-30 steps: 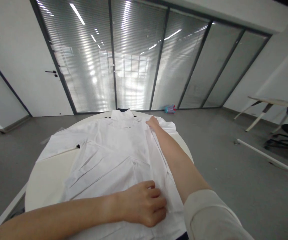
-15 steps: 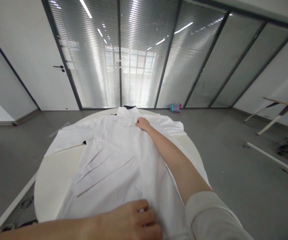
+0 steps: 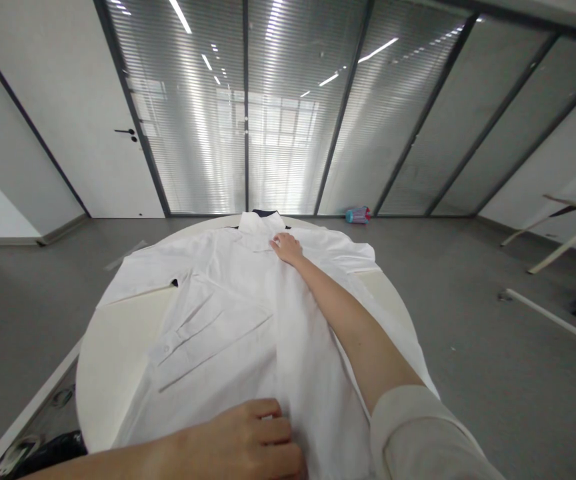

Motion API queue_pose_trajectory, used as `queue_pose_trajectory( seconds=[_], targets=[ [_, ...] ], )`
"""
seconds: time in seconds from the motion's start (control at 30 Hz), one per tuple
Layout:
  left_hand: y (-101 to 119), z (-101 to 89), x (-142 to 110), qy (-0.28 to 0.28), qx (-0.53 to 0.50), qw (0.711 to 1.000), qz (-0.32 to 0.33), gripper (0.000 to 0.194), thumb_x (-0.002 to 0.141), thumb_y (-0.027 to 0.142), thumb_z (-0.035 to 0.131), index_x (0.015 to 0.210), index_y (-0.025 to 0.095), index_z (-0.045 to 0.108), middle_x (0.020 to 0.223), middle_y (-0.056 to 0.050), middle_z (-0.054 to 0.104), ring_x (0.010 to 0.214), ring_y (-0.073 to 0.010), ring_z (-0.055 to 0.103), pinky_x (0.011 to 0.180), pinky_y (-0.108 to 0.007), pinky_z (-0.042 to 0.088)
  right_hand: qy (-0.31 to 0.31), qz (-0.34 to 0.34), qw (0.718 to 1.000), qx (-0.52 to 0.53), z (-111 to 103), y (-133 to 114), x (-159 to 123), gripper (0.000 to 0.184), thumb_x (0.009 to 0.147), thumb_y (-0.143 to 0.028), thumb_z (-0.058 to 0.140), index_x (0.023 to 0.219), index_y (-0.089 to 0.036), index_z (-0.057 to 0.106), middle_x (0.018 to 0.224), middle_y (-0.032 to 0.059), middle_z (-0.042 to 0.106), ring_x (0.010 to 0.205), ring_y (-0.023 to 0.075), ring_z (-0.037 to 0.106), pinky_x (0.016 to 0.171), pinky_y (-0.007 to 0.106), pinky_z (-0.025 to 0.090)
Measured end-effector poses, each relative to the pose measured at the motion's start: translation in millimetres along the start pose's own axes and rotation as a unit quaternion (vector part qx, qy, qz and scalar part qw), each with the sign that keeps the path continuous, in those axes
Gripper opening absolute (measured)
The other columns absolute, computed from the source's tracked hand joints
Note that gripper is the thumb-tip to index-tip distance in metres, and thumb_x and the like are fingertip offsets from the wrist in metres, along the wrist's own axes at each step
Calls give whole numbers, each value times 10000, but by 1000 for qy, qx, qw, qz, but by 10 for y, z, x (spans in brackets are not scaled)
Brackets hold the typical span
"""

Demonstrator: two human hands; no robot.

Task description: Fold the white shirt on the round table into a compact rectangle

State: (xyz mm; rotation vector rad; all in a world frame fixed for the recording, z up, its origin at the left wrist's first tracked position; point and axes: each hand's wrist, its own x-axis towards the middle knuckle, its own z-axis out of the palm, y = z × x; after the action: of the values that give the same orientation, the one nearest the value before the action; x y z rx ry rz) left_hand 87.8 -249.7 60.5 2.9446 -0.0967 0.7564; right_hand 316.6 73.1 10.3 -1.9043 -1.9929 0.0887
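A white button-up shirt point(image 3: 213, 340) lies spread on a round white table point(image 3: 111, 373), its collar point(image 3: 261, 223) at the far side. My right hand point(image 3: 287, 248) rests on the shirt just below the collar, fingers together. At the near edge, my left hand point(image 3: 248, 443) is curled into the cloth and bunches it slightly. A long vertical fold of the shirt runs between the two hands. A chest pocket with a flap shows left of that fold. The shirt's near end is hidden behind my left forearm.
A blue and pink bottle point(image 3: 357, 215) lies on the grey floor beyond the table, before a glass partition with blinds point(image 3: 278, 113). A white door point(image 3: 68, 113) stands left. A white pole point(image 3: 558, 320) lies on the floor right. A dark object point(image 3: 51, 457) sits low at the left.
My left hand has slid toward the near edge of the shirt. My right hand has shifted slightly left near the collar. The whole view has turned a little, moving the room rightward.
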Motion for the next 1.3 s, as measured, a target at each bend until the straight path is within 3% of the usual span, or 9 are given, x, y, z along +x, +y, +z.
queue_pose_trajectory(
  seconds=[0.1,0.23,0.43,0.53,0.63,0.77,0.9,1.13,1.3],
  targets=[
    [-6,28,-39,-3,-8,1000,5,276,1026,172,460,804,138,621,672,9,561,624,-134,462,628,-305,403,-9,-8,1000,-1,61,28,23,546,1043,-473,276,1507,-212,400,1613,80,320,1489,268,242,1203,477,201],
    [14,66,-115,5,-9,1000,-21,266,1026,155,445,853,142,647,669,-3,555,616,-135,470,652,-292,424,-76,-9,997,-5,83,61,79,673,1029,-568,158,1595,-212,237,1674,36,142,1539,293,70,1226,550,66],
    [13,225,-208,-16,-27,999,-10,301,1029,169,436,791,141,620,659,-4,541,603,-137,469,655,-286,437,-116,-21,993,-13,126,78,86,747,994,-632,151,1606,-208,202,1667,36,159,1537,313,85,1215,587,59],
    [16,211,-198,10,-21,1000,-12,280,1035,155,418,881,133,651,665,-2,556,619,-133,483,682,-289,437,-112,-22,993,-10,121,83,99,734,993,-633,138,1606,-236,207,1666,29,167,1537,311,96,1216,578,71],
    [18,187,-164,31,-15,999,-13,317,1040,146,399,841,136,645,648,5,549,619,-128,473,703,-294,434,-101,-20,995,10,70,84,134,715,999,-621,90,1601,-262,229,1666,14,172,1537,293,108,1222,554,80],
    [-12,226,-157,15,4,1000,1,305,1010,160,483,729,145,600,655,6,529,624,-133,455,679,-313,411,-91,-39,995,20,-22,80,153,720,1003,-607,54,1586,-251,280,1665,16,173,1542,272,94,1229,534,67],
    [-31,228,-165,4,3,1000,16,219,962,138,560,747,145,603,673,3,528,618,-139,446,632,-320,378,-112,-32,993,8,-28,74,86,714,1009,-589,79,1589,-215,266,1669,38,153,1539,285,101,1225,541,90],
    [14,103,-167,64,-35,997,-17,346,1050,155,368,851,141,651,635,2,553,576,-121,443,644,-293,402,-105,-29,994,-6,68,63,59,692,1015,-577,135,1592,-210,244,1663,47,183,1533,301,119,1216,559,93],
    [-24,166,-206,-20,-47,998,-26,210,980,170,572,774,152,609,641,22,560,568,-109,451,640,-274,426,-111,-31,993,-9,97,84,82,728,1002,-604,125,1595,-195,233,1664,56,173,1536,301,102,1214,570,84]
  ],
)
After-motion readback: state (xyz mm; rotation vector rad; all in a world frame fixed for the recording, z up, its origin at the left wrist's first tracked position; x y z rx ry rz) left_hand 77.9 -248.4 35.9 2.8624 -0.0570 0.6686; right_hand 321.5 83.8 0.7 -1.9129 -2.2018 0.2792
